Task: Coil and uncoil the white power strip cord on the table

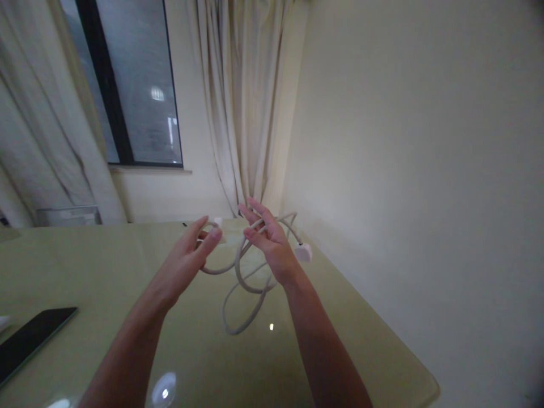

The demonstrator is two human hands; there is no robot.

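Note:
A white cable (240, 283) hangs in loops between my two hands above a glossy green table (106, 272). My left hand (187, 258) pinches one part of the cable near a small white end piece (218, 221). My right hand (267, 238) has its fingers curled round another loop, palm turned toward me. A white plug (303, 252) dangles just right of my right wrist. The lowest loop of the cable droops down toward the tabletop.
A dark phone or tablet (29, 340) lies flat near the table's left edge. Cream curtains (242, 102) and a dark window (127, 85) stand behind the table. A plain wall (425, 170) runs close along the table's right edge.

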